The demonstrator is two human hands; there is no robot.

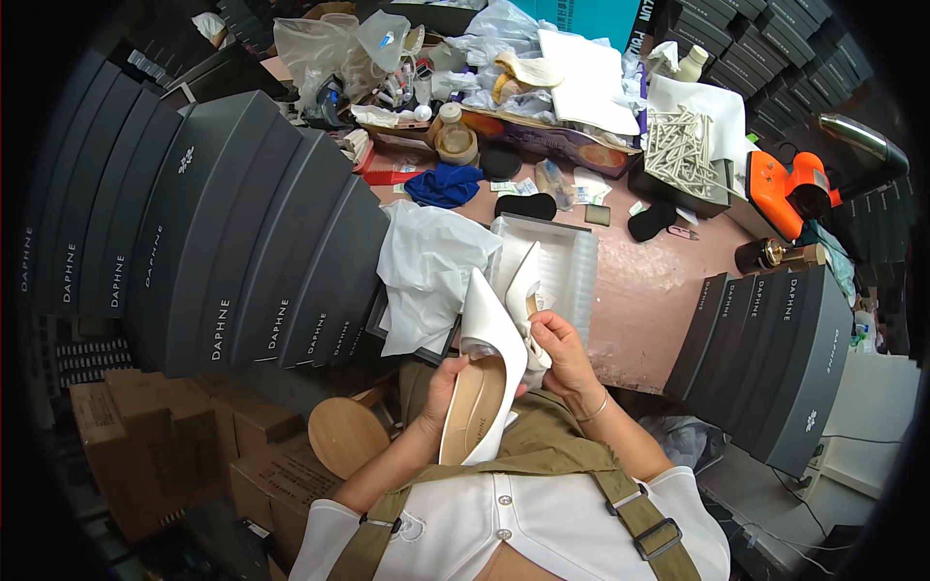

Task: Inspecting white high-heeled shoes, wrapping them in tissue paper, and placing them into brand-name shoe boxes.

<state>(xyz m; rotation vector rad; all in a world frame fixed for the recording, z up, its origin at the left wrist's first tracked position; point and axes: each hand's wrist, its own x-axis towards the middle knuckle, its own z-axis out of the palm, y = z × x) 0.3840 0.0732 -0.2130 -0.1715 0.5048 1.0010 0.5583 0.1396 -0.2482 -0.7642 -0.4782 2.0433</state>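
My left hand (441, 395) grips a white pointed-toe shoe (502, 339) by its side, toe pointing away and beige insole facing up. On the far side of that shoe, my right hand (565, 356) is closed, thumb and fingers pinching a bunched whitish cloth-like piece (532, 351). Part of a second white pointed shoe (524, 279) shows just beyond; whether the right hand also supports it is hidden. Behind both shoes lies an open shoebox (581, 254) with a pale translucent lining. White tissue paper (426, 261) drapes over a dark box part at its left.
Dark shoeboxes stand stacked at left (208, 232) and right (819, 368). Across the pink table (635, 310) are a blue cloth (443, 186), a bottle (453, 136), a box of white sticks (678, 145) and an orange device (775, 189). A round wooden stool (347, 436) is lower left.
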